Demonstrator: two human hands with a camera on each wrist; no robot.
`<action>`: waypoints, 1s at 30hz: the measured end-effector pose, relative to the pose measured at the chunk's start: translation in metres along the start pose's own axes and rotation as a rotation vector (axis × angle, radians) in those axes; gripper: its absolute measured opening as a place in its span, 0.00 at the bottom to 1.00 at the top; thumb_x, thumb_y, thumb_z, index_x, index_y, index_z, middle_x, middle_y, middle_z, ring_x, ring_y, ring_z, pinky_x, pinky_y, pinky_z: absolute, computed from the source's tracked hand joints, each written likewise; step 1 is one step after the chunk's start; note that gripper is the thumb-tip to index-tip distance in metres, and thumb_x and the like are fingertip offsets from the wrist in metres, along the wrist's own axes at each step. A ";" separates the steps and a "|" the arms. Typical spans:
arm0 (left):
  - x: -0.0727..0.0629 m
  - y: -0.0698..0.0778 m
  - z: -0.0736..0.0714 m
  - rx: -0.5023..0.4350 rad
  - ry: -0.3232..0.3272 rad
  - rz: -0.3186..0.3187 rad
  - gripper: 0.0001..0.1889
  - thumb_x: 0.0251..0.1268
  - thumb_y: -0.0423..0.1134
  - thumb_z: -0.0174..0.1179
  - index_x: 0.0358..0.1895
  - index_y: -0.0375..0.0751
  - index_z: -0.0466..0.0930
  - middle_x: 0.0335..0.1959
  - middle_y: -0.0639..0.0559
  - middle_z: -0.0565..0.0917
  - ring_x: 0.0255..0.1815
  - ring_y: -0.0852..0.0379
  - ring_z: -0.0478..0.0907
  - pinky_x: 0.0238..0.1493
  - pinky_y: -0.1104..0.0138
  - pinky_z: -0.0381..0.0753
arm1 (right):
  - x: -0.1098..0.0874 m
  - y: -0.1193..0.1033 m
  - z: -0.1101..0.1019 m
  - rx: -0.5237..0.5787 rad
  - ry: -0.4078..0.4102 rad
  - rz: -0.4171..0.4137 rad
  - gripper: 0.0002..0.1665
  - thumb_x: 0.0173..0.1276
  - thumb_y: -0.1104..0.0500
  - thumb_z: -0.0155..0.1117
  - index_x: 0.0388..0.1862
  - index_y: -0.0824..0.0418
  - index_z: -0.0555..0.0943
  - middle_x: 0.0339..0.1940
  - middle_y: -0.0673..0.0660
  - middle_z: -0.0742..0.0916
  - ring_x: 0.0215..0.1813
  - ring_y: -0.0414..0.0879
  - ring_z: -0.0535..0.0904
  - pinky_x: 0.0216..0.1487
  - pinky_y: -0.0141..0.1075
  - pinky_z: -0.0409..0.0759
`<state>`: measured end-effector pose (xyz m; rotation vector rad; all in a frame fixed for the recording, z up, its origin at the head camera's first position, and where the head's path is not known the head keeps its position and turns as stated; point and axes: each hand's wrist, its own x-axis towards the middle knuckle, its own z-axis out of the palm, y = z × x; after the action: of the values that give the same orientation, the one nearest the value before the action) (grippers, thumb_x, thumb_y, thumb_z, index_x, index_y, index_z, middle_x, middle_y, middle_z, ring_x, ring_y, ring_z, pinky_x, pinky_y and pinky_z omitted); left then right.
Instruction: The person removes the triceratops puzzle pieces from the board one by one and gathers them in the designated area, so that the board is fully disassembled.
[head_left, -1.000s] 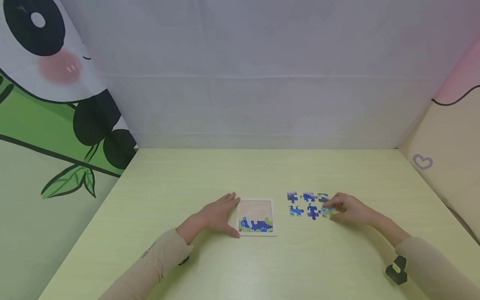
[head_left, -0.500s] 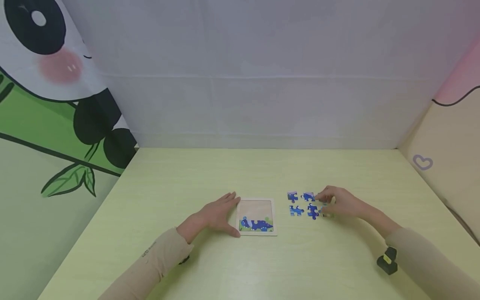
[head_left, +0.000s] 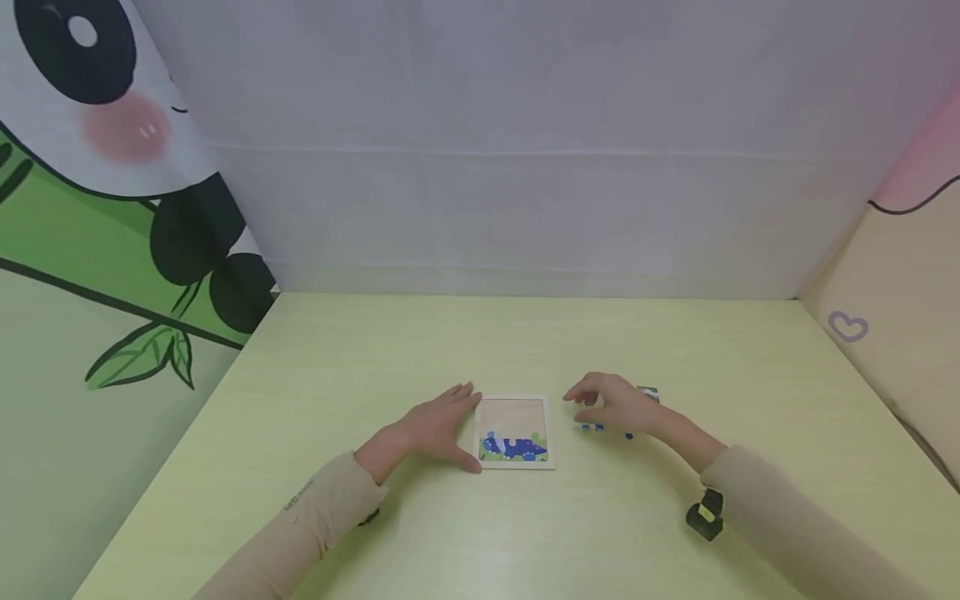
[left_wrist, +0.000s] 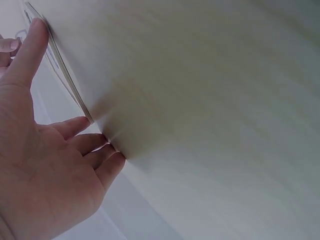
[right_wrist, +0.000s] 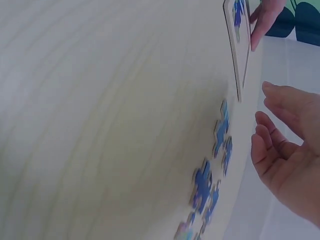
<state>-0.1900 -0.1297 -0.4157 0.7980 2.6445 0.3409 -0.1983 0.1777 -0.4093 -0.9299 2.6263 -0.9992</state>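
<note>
A square wooden puzzle tray (head_left: 552, 433) lies flat on the table, its lower part filled with joined pieces showing a blue dinosaur (head_left: 517, 448). Along the tray's left edge rests my left hand (head_left: 437, 430), thumb and index finger spread to touch its two corners. My right hand (head_left: 621, 405) hovers over the loose jigsaw pieces (right_wrist: 202, 185) right of the tray. Its thumb and fingers are apart, and no piece shows between them. From the head view it hides most of the pieces; a green and white one (head_left: 649, 393) peeks out behind the wrist.
The pale wooden table (head_left: 480, 533) extends around the tray on all sides. A whitish cloth wall (head_left: 525, 208) stands behind it. Printed panels flank the table, one with a cartoon panda (head_left: 120, 125) on the left.
My right hand has moved left across the loose pieces, from the rightmost ones towards those nearest the tray. My left hand and the tray stay in place.
</note>
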 end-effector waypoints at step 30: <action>0.002 -0.006 -0.003 -0.030 -0.032 0.011 0.54 0.41 0.61 0.67 0.70 0.39 0.51 0.72 0.42 0.48 0.72 0.45 0.43 0.67 0.50 0.54 | 0.055 -0.052 0.076 0.040 -0.128 0.024 0.18 0.54 0.62 0.69 0.45 0.64 0.82 0.37 0.49 0.82 0.36 0.39 0.72 0.37 0.28 0.73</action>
<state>-0.1955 -0.1337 -0.4158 0.8019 2.6000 0.3663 -0.1885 0.0731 -0.4305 -0.9190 2.4969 -0.9497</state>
